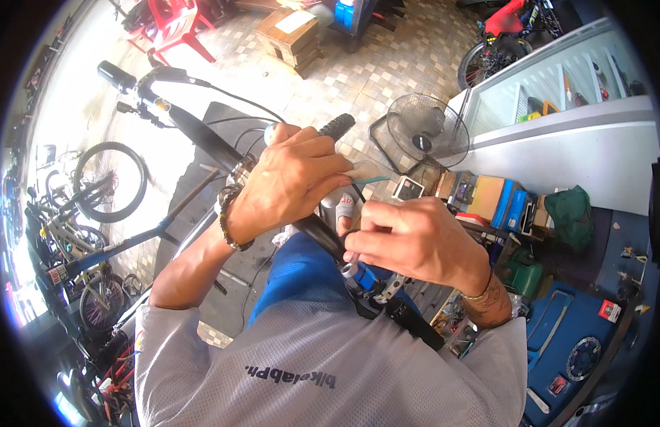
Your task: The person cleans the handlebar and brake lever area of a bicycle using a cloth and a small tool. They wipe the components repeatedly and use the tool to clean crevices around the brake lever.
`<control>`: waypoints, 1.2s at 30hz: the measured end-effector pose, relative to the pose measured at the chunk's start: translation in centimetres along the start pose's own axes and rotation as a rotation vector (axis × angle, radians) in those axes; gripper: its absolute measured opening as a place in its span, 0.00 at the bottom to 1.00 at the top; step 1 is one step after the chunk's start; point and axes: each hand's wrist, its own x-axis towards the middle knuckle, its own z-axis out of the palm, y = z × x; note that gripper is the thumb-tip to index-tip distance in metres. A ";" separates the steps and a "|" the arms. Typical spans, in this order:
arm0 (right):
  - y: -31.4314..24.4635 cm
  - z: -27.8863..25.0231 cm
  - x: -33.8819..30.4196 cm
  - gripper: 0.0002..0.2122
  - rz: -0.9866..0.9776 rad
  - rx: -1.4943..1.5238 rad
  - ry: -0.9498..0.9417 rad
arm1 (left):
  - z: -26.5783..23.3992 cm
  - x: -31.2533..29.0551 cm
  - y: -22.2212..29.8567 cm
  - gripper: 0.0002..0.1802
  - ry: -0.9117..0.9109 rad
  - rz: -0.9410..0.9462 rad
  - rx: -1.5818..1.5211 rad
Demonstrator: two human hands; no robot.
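Note:
A bicycle handlebar (202, 135) runs slantwise beneath my hands, with a black grip (116, 75) and brake lever at its far left end and another black grip (412, 320) at its near right end. My left hand (294, 174) is closed above the bar's middle; a clear, teal-edged piece (369, 175) shows by its fingertips. What it holds is mostly hidden. Close by on the right, my right hand (415, 238) pinches a thin black cable (357, 193) that runs up toward the left hand. Black brake or shift cables (241, 99) curve off the bar.
A black floor fan (428, 132) stands ahead. At right are boxes (490, 196), a blue bench (550, 341) with tools and a chainring (584, 358), and a glass display case (550, 92). Several bicycles (109, 181) stand left; a red chair (177, 28) and wooden box (287, 39) are farther off.

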 end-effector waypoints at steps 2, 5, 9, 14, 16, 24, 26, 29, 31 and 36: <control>1.2 -0.6 -0.2 0.08 -0.055 0.255 0.241 | 0.2 -0.3 0.1 0.10 0.021 -0.012 0.027; 4.0 0.5 -4.6 0.15 0.358 1.034 0.584 | 0.8 -0.3 1.1 0.11 0.120 -0.012 0.065; 7.0 6.1 -7.2 0.19 0.738 1.341 0.742 | 1.6 -0.1 1.2 0.10 0.125 0.002 0.056; 6.9 10.8 -7.4 0.15 0.795 1.711 0.736 | 1.3 -0.1 0.9 0.11 0.062 -0.023 0.047; 6.9 11.3 -7.3 0.15 0.788 1.781 0.708 | 1.4 -0.1 0.7 0.12 0.059 -0.020 0.032; 7.9 14.2 -8.0 0.16 0.687 2.053 0.463 | 1.1 0.2 0.8 0.10 0.090 -0.007 0.050; 7.7 14.8 -7.8 0.15 0.793 2.035 0.429 | 1.4 0.1 0.9 0.10 0.097 -0.013 0.045; 7.9 15.9 -7.4 0.15 0.809 2.045 0.411 | 1.4 0.0 0.8 0.09 0.098 -0.005 0.045; 7.8 15.9 -7.3 0.14 0.799 2.063 0.422 | 1.3 0.1 0.9 0.09 0.090 -0.009 0.044; 7.2 15.4 -6.7 0.13 0.871 2.060 0.440 | 1.4 -0.2 1.0 0.10 0.088 -0.001 0.055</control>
